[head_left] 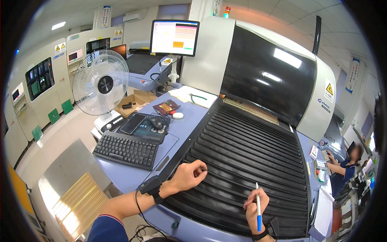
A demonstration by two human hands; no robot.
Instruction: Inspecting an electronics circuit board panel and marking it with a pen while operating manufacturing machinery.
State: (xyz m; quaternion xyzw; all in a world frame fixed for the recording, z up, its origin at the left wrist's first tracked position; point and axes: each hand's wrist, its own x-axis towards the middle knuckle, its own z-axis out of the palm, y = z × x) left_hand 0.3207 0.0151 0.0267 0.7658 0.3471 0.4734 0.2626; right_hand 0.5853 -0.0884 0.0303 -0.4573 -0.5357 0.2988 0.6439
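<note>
My left hand (188, 176) rests by the left edge of a black ribbed machine bed (242, 157), its fingers curled inward; whether anything sits inside the curl cannot be made out. A black strapped device (150, 186) is on my left wrist. Over the right part of the bed, my right hand (258, 203) grips a white marker pen (258, 207) with a blue end, tilted nearly upright, its thin tip pointing away from me. Another dark band circles my right wrist. Beyond the bed stands a machine housing with a dark glossy cover (268, 74).
Left of the bed lie a black keyboard (127, 150), a phone (133, 123), a mouse (156, 123) and a dark snack packet (166, 107). Behind them stand a white fan (100, 82) and a monitor (174, 37). Papers (322, 211) lie at right; a co-worker (343, 171) works beyond.
</note>
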